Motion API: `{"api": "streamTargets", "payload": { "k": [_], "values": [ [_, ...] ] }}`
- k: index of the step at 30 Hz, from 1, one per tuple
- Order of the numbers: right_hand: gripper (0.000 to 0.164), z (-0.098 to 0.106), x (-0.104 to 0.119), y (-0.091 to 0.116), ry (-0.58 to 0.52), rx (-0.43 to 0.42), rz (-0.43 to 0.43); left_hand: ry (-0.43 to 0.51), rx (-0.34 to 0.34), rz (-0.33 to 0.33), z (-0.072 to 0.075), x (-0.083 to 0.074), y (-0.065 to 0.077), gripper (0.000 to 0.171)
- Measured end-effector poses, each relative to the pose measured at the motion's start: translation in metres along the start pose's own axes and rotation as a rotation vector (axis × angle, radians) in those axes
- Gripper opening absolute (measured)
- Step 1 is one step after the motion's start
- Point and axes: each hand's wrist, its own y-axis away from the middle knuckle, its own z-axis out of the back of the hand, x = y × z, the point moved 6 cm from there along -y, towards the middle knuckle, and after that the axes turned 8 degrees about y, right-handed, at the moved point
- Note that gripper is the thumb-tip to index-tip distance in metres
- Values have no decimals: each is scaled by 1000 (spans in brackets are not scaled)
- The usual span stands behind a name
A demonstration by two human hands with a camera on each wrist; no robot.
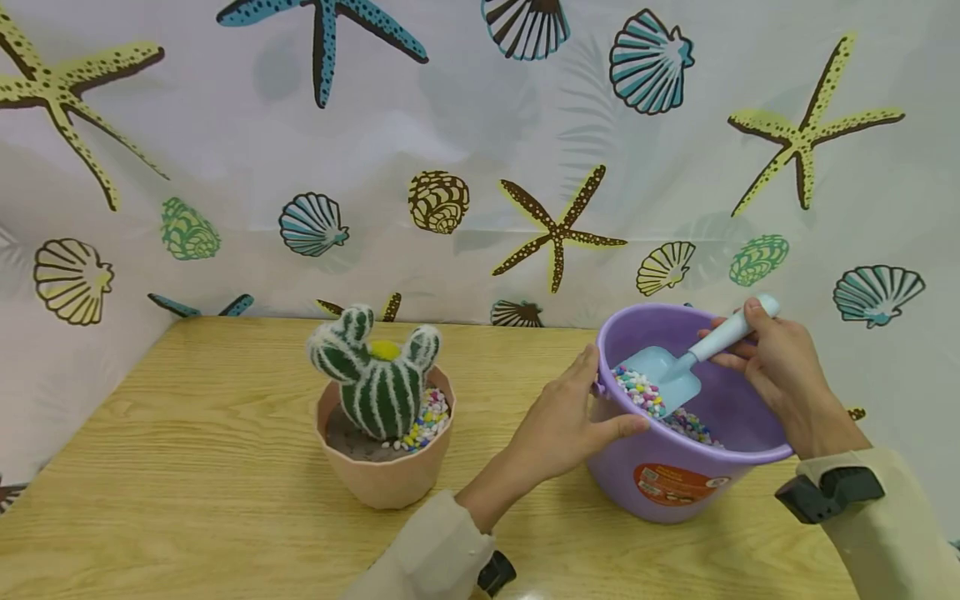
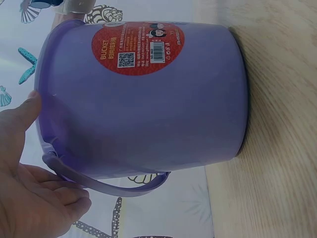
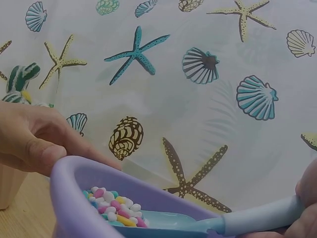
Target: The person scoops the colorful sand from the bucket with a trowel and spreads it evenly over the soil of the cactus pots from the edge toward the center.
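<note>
My right hand [image 1: 783, 367] is wrapped around the handle of a pale-blue scoop [image 1: 712, 342] bearing colourful pebbles [image 1: 640, 392], inside a purple bucket [image 1: 618, 467] near the right edge of the table [image 1: 225, 433]. My left hand [image 1: 561, 418], loosely spread, touches the bucket's rim.

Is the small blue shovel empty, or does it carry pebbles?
Not empty: the blue shovel, held in the right hand, carries colourful pebbles at its front end.
</note>
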Motion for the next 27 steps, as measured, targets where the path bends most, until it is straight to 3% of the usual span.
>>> {"api": "streamTargets", "payload": {
  "k": [10,27],
  "values": [
    [30,7,-1,-2,-130,-112,-24,8,4,14,-1,1,-1,104],
    [40,12,2,1,-155,-184,10,17,-10,-2,-1,1,-1,103]
  ]
}}
